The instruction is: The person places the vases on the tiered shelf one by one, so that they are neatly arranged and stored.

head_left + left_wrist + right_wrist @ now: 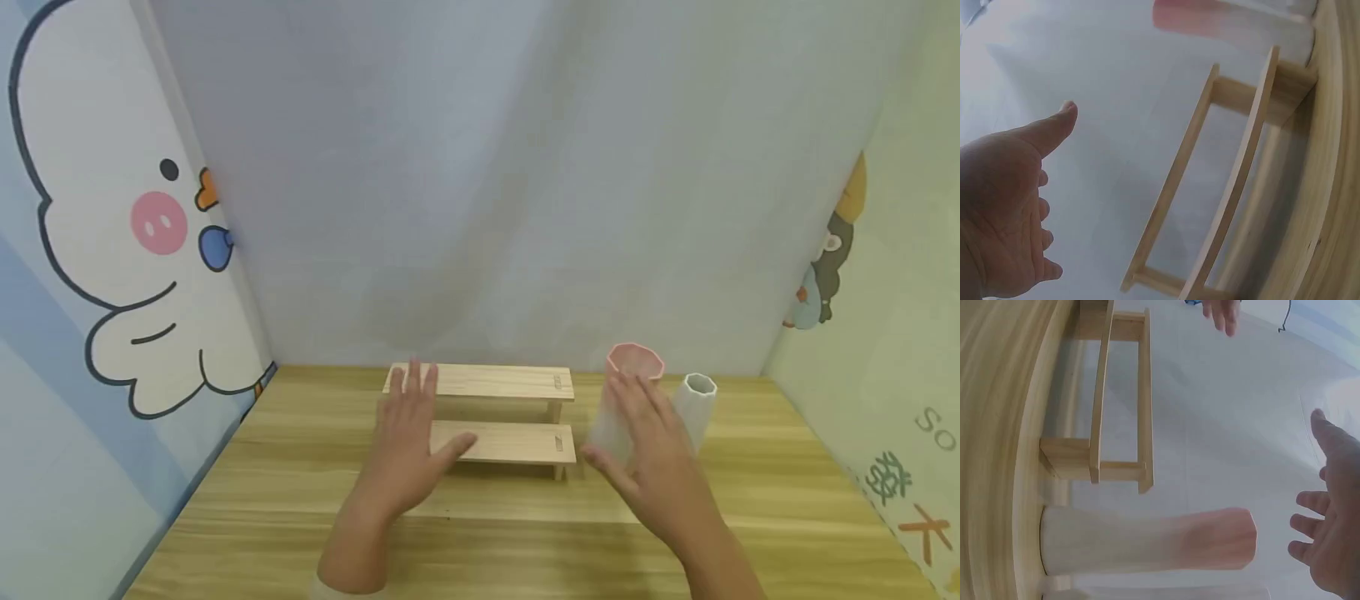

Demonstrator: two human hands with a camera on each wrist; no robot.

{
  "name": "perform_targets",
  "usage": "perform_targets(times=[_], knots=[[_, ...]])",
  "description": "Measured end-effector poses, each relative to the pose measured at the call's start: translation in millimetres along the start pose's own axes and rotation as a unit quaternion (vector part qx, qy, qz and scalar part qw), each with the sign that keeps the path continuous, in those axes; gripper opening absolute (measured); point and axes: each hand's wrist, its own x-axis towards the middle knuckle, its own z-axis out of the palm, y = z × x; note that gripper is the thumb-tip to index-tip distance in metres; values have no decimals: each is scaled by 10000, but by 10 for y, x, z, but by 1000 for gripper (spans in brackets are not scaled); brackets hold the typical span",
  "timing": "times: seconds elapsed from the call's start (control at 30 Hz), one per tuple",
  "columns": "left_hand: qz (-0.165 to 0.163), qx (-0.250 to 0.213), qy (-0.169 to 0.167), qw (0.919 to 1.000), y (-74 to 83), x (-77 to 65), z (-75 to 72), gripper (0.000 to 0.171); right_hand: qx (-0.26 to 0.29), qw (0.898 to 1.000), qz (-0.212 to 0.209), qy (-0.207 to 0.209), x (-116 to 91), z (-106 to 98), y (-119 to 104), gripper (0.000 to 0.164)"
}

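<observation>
My left hand [405, 454] hovers before the left end of a two-step wooden rack [498, 442], fingers spread and thumb pointing right. In the left wrist view its palm [1007, 212] faces the rack with nothing in it. My right hand [656, 458] is held up with straight fingers, overlapping a tall vase [611, 425] with a pink top and white lower part. The right wrist view shows a gap between this hand [1335, 519] and the pink-topped vase [1147, 540]. A slimmer white vase [697, 408] stands just right of it, partly hidden by the hand.
The wood-grain table [480, 550] reaches back to a grey cloth backdrop [480, 183]. A panel with a cartoon bird [112, 208] borders the left side, and a pale printed panel [892, 375] borders the right.
</observation>
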Motion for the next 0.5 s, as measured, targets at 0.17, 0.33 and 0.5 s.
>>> perform_targets(times=[0.17, 0.33, 0.5], knots=[[-746, -1264, -84, 9891, -505, 4, -189, 95, 503, 9878, -42, 1473, 24, -109, 257, 80], [-1824, -2538, -537, 9484, -883, 3, -141, 98, 956, 9713, 571, 2104, -34, -214, 506, 81], [-2439, -3403, -361, 9074, -1070, -44, 57, 86, 1833, 9503, 1517, 2010, -97, -234, 697, 88]])
